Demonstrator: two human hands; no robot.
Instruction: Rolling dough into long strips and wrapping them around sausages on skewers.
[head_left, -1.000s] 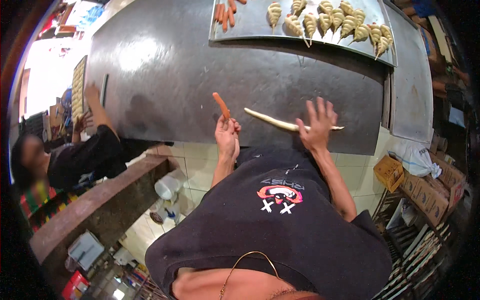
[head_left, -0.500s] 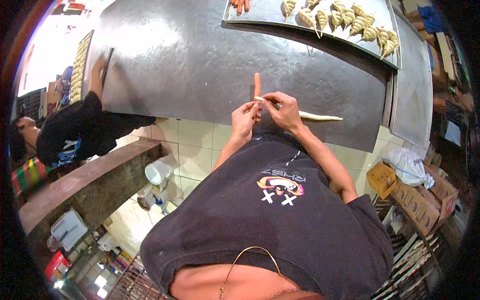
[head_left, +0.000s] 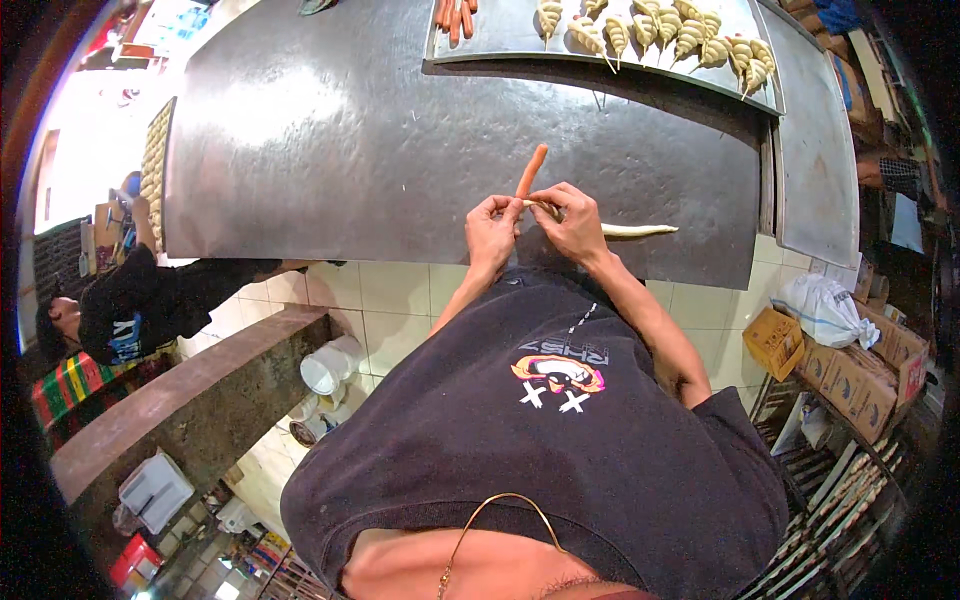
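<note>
My left hand (head_left: 491, 232) pinches the lower end of an orange-brown sausage (head_left: 532, 170), which slants up and to the right over the dark metal table. My right hand (head_left: 572, 226) is closed on a thin strip of pale dough (head_left: 640, 231). One end of the strip meets the sausage between my two hands. Its other end trails past my right hand and lies along the table's near side. How far the dough goes round the sausage is partly hidden by my fingers.
At the far right, a metal tray (head_left: 600, 70) carries several dough-wrapped sausages on sticks (head_left: 690, 38) and some bare sausages (head_left: 456, 18). A co-worker in black (head_left: 130, 305) is at the left, near another filled tray (head_left: 157, 170). Cardboard boxes (head_left: 845, 375) stand right of me.
The sausage has tilted from upright to leaning right, with its lower end still in my left fingers. The co-worker at the left has moved back from the table.
</note>
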